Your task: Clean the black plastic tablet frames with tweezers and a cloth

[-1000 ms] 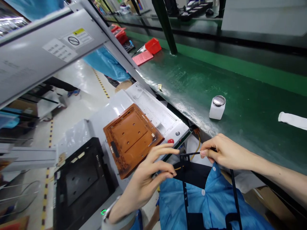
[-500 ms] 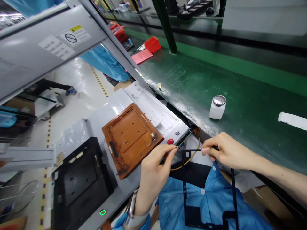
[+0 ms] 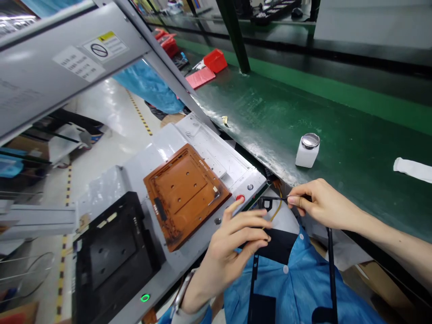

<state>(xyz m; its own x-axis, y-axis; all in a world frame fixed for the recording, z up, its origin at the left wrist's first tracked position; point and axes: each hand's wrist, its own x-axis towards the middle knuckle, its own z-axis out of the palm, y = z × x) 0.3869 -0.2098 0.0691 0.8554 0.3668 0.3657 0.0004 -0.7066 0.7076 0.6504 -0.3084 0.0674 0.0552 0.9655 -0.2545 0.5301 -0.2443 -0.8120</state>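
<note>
One black frame (image 3: 331, 279) — long axis toward garment (image 3: 300, 288).

Burnt orange is blazing off the square plate (image 3: 189, 198), with dark smudges mottling its lower edge. Left of the plate, a flat fixture (image 3: 114, 261) is showing solid black; off the plate's near side, a ring light (image 3: 145, 298) is shining green, and to its right a button (image 3: 239, 196) is popping bright red. Beyond the plate, the bench (image 3: 354, 162) is spreading deep green beneath a white bottle (image 3: 306, 155) with a silvery cap (image 3: 310, 141). Right of the plate, a thin frame (image 3: 331, 270) is drawing black lines against a blue smock (image 3: 297, 288) with white snaps (image 3: 285, 269). Behind the plate, floor tape (image 3: 139, 112) is running yellow-and-black striped!
</note>
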